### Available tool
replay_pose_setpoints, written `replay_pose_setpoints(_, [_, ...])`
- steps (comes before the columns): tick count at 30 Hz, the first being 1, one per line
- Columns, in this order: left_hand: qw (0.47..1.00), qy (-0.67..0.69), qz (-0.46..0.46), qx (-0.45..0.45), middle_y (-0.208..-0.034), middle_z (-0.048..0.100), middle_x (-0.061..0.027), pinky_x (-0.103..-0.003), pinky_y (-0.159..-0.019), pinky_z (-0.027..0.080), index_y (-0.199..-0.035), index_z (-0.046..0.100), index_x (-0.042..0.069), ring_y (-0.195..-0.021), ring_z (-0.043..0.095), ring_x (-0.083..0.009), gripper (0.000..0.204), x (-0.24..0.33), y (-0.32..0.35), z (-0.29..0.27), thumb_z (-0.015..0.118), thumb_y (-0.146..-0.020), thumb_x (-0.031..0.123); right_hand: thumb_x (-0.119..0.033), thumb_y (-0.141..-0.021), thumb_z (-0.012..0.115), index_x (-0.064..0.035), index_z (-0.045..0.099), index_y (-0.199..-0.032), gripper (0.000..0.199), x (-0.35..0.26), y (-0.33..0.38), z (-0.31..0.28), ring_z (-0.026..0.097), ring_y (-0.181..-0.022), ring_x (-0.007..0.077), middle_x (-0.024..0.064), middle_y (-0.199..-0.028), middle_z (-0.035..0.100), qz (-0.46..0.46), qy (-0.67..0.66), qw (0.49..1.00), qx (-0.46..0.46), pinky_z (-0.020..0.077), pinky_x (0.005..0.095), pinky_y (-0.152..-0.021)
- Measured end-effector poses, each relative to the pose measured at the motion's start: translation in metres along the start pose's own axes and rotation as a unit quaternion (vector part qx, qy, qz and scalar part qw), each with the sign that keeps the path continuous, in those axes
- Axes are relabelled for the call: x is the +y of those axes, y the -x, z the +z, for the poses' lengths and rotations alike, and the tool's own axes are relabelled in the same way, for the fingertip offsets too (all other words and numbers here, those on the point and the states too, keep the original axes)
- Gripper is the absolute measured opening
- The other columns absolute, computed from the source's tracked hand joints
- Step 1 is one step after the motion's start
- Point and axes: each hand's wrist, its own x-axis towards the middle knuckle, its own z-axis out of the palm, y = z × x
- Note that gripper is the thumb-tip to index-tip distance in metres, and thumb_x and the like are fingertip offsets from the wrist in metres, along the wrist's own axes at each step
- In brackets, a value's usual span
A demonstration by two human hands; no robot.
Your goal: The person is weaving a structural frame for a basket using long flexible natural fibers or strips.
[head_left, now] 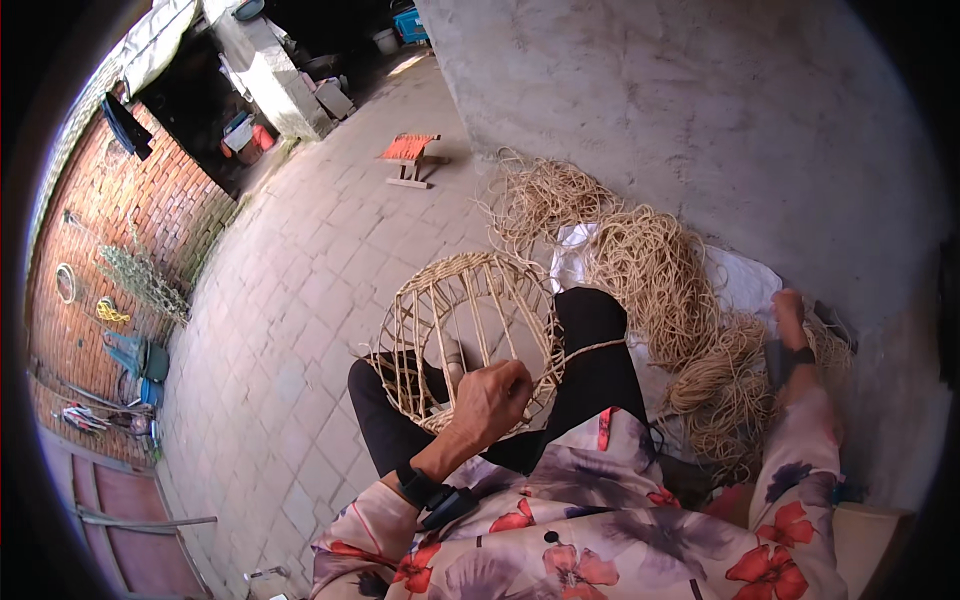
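Note:
A round, open frame woven of tan cord [474,262], like a basket, rests tilted across my lap and knees. Spaced cord strands cross its middle. My left hand [490,398] is closed at its near right side, by the rim; the fingertips are hidden underneath. From the rim a single cord [597,346] runs right over my right knee, then drops out of sight. My right arm reaches far out to the right, and my right hand [789,312] is curled closed above the rope heap. Whatever it holds is too small to make out.
Tangled tan rope [655,275] lies in heaps on white sheeting [742,284] along the grey wall [690,110]. A low stool with an orange seat [410,147] stands ahead on the paved floor [300,260]. Tools and containers line the brick wall [90,240] at left.

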Motion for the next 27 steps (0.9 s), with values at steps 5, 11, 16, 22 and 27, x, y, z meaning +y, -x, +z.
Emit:
replay_pose_setpoints(5, [0.999,-0.019,-0.025,0.004,-0.074,0.063,-0.0147,-0.042,-0.059,0.049,-0.081,0.06,0.005,-0.066,0.064,-0.0346,0.005,0.001,0.011,-0.007,0.064,-0.081,0.008,-0.01,-0.088,0.059,-0.0019,0.064,-0.08,0.012,-0.163,0.215,0.064,0.054,-0.061,0.0098,0.0003,-0.068,0.057,-0.295,-0.254,0.908,-0.152,0.0445,0.0285,-0.055])
replay_pose_setpoints(11, [1.0,-0.022,0.014,-0.001,-0.071,0.06,-0.0132,-0.042,-0.058,0.048,-0.08,0.059,0.005,-0.064,0.063,-0.0338,0.006,0.007,0.003,0.0,0.064,-0.081,0.008,-0.035,-0.093,0.06,-0.0044,0.061,-0.099,0.031,-0.203,0.385,0.07,0.058,-0.053,0.0087,0.0057,-0.075,0.064,-0.142,-0.189,0.739,-0.631,0.0467,0.0224,-0.044])
replay_pose_setpoints(16, [0.995,-0.086,0.06,0.005,-0.071,0.058,-0.0112,-0.041,-0.058,0.049,-0.082,0.062,0.005,-0.066,0.062,-0.0315,0.004,0.011,0.006,0.001,0.064,-0.08,0.006,-0.031,-0.095,0.059,-0.0054,0.058,-0.099,0.026,-0.209,0.401,0.094,0.06,-0.064,0.0084,0.0044,-0.083,0.063,-0.026,-0.48,0.707,-0.519,0.0493,0.0206,-0.055])
replay_pose_setpoints(22, [0.994,-0.085,0.057,-0.048,-0.076,0.058,-0.0104,-0.041,-0.059,0.05,-0.085,0.063,0.006,-0.069,0.063,-0.0319,0.011,0.017,0.006,-0.008,0.068,-0.077,0.012,-0.021,-0.092,0.063,-0.0029,0.058,-0.095,0.019,-0.219,0.403,0.11,0.058,-0.058,0.0084,0.0032,-0.076,0.064,-0.156,-0.38,0.747,-0.522,0.0458,0.0226,-0.048])
replay_pose_setpoints(27, [0.99,-0.11,-0.008,-0.084,-0.081,0.061,-0.0092,-0.04,-0.063,0.051,-0.088,0.066,0.008,-0.072,0.065,-0.0306,0.015,0.013,0.004,-0.006,0.069,-0.075,0.016,-0.016,-0.09,0.064,-0.0013,0.056,-0.094,0.017,-0.207,0.413,0.086,0.057,-0.054,0.0093,0.0035,-0.068,0.06,-0.292,-0.242,0.837,-0.395,0.0444,0.0261,-0.047])
